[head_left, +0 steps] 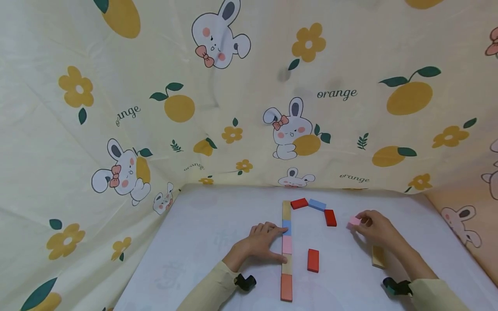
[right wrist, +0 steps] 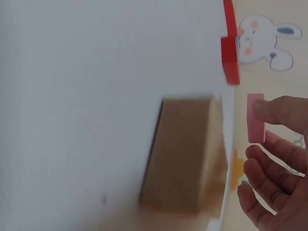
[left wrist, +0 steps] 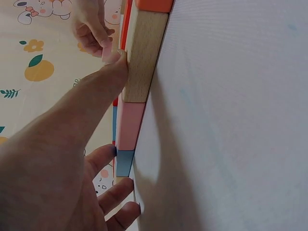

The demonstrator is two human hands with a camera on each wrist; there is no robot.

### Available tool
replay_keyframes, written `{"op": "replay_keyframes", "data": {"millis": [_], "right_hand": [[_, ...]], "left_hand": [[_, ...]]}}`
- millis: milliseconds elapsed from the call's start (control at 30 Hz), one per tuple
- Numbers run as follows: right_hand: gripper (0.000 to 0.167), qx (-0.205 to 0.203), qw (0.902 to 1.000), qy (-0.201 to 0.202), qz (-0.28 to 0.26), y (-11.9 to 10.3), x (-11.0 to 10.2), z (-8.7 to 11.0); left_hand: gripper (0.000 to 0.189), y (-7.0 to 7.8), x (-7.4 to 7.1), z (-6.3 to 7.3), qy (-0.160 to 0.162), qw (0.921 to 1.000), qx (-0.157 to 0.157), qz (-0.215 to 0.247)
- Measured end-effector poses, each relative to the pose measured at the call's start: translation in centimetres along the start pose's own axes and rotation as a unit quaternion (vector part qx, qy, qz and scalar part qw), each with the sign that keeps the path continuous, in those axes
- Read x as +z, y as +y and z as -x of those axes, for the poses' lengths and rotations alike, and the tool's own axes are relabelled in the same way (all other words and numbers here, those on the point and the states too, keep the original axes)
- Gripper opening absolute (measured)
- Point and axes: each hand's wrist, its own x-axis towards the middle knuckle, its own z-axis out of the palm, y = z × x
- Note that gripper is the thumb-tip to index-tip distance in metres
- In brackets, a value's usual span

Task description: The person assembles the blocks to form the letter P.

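White table (head_left: 210, 216) | cream rabbit-print cloth (head_left: 249, 82) behind | right hand (head_left: 376, 228) pinching block (head_left: 353, 222)

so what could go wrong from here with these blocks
The left hand touches the straight row of blocks, so a small push might knock it out of line.
The right hand pinches the small pink block between thumb and finger, so it could slip and perhaps hit the red block nearby.
A loose wooden block lies close by the right wrist, which might bump it.
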Motion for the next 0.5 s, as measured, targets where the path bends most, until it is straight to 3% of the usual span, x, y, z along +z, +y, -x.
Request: {"op": "replay_keyframes", "data": {"millis": [500], "right_hand": [[0.04, -0.102, 0.9947, 0.01, -0.008, -3.1, 2.8, 0.2]], "left_hand": [[0.098, -0.1, 0.0, 0.1, -0.001, 1.0, 0.002, 0.003]]}}
